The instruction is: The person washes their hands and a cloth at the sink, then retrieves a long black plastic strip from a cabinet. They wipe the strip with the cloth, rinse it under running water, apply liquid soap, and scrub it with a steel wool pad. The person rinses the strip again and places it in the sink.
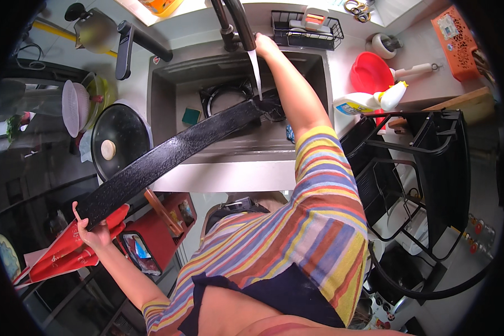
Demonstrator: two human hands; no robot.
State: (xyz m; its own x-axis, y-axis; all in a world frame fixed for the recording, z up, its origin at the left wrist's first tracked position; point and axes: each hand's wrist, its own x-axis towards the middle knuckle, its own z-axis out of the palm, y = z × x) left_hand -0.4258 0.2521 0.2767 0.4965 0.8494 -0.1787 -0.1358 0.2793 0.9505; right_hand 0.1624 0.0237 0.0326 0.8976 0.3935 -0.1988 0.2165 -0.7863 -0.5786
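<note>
My left hand grips the lower left end of a long black panel, thumb and fingers at its edges. The panel is wet and slants up over the sink's front edge, its far end inside the grey sink. Water runs from the black faucet onto that far end. My right hand is at the faucet's side, closed around its handle; the spout partly hides the fingers. Under the panel, a black square frame with a round opening lies in the basin, near a green sponge.
A black lid with a wooden knob stands left of the sink. To the right are a white spray bottle, a red bowl and a black rack. Behind the faucet sits a wire caddy.
</note>
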